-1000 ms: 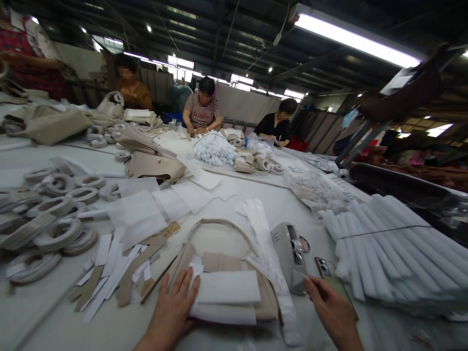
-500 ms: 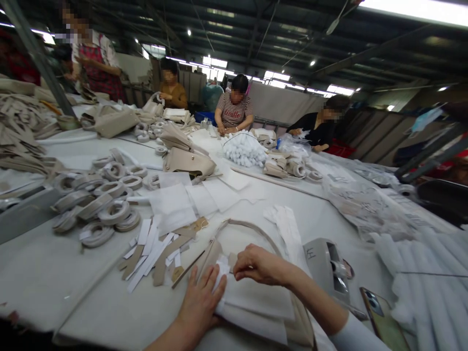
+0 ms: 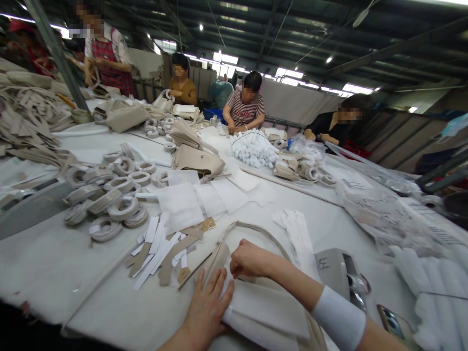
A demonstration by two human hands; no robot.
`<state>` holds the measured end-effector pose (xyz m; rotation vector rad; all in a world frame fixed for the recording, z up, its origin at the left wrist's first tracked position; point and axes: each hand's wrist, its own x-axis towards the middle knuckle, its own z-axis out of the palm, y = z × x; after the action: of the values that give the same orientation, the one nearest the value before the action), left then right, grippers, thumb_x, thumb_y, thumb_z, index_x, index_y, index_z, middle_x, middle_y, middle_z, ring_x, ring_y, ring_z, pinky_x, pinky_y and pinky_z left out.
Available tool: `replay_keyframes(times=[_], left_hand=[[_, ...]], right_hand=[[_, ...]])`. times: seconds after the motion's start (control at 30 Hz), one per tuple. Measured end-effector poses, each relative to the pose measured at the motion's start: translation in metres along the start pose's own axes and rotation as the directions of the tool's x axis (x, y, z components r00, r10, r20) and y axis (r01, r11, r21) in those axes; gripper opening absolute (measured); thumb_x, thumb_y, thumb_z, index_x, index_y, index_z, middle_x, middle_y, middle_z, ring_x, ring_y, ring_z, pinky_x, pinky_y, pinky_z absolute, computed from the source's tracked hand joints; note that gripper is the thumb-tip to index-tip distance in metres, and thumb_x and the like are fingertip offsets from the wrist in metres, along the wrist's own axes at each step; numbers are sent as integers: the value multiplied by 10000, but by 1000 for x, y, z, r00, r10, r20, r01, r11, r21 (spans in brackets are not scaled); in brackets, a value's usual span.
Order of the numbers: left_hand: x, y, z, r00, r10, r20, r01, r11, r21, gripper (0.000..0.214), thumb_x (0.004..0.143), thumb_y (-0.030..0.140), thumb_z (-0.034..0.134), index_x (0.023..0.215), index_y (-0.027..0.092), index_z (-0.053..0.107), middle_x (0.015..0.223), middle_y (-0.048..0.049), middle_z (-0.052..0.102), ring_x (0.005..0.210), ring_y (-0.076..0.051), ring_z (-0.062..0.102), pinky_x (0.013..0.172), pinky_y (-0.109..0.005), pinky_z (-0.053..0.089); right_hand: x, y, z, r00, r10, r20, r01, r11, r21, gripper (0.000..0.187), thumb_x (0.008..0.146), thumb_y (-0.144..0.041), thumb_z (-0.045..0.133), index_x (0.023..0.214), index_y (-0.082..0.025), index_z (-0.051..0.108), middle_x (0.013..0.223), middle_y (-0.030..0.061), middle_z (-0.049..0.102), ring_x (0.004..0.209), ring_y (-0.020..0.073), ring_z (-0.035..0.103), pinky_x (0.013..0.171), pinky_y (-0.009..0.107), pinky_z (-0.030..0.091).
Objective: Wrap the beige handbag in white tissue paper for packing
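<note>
A beige handbag (image 3: pixel 216 261) lies in front of me, its curved strap (image 3: pixel 268 233) arching away from me. A white sheet (image 3: pixel 268 307) covers much of its body. My left hand (image 3: pixel 208 304) rests flat on the bag's near left side with the fingers spread. Close beside it, my right hand (image 3: pixel 249 261) is closed over the upper part of the bag, fingertips pinched together. Whatever those fingertips hold is hidden. Left of the bag is a pile of white and beige strips (image 3: pixel 164 251).
Rolled beige strips (image 3: pixel 122 207) and white sheets (image 3: pixel 181 207) lie beyond. At right are a grey tape dispenser (image 3: pixel 338 273), a phone (image 3: pixel 393 321) and bundled white padding (image 3: pixel 435 297). Several co-workers, one in a striped shirt (image 3: pixel 244 107), are across the table.
The view has swung slightly left. My right hand has shifted left over the bag, and the small pale piece seen by its fingertips is now hidden. My left hand stays spread on the bag.
</note>
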<state>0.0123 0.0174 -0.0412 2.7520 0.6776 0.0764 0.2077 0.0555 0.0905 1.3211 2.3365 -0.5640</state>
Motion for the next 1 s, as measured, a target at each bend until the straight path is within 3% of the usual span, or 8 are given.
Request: replay_keyframes(times=[0.17, 0.4, 0.63, 0.8, 1.0], left_hand=[[-1, -1, 2, 1000, 3, -29, -3, 1000, 23, 858, 768, 659, 567, 1461, 281, 232, 1531, -166, 207, 1412, -349, 157, 1073, -687, 106], [0, -2, 9, 1000, 13, -17, -12, 999, 51, 840, 788, 613, 566, 1469, 290, 197, 1537, -156, 187, 1412, -350, 154, 1067, -697, 104], [0, -2, 9, 1000, 15, -23, -14, 999, 47, 843, 795, 570, 586, 1472, 275, 180, 1542, -164, 153, 1417, -345, 136, 1065, -703, 106], [-1, -2, 5, 1000, 21, -9, -21, 1000, 16, 863, 778, 603, 597, 1470, 273, 200, 1534, -166, 182, 1413, -353, 146, 1070, -697, 123], [1, -2, 5, 1000, 15, 21, -15, 1000, 14, 847, 784, 528, 614, 1474, 283, 189, 1543, -153, 151, 1413, -365, 130, 1060, -713, 116]], right_hand=[[16, 6, 9, 1000, 17, 21, -17, 999, -42, 159, 752, -157, 619, 772, -272, 727, 715, -23, 722, 656, 142, 588, 798, 328, 316], [28, 7, 15, 998, 50, 23, -48, 995, -92, 128, 778, -280, 630, 778, -205, 734, 692, 51, 711, 682, 199, 626, 776, 352, 355], [31, 12, 17, 996, 88, 26, -86, 993, -80, 144, 765, -311, 640, 812, -226, 746, 680, 46, 707, 689, 215, 643, 769, 345, 405], [34, 16, 18, 994, 106, 25, -105, 994, -21, 155, 742, -341, 677, 800, -218, 752, 697, 36, 710, 628, 184, 620, 621, 277, 411], [34, 18, 16, 991, 122, 46, -125, 988, 86, 128, 723, -302, 715, 806, -214, 755, 643, -1, 680, 538, 135, 538, 511, 230, 370]])
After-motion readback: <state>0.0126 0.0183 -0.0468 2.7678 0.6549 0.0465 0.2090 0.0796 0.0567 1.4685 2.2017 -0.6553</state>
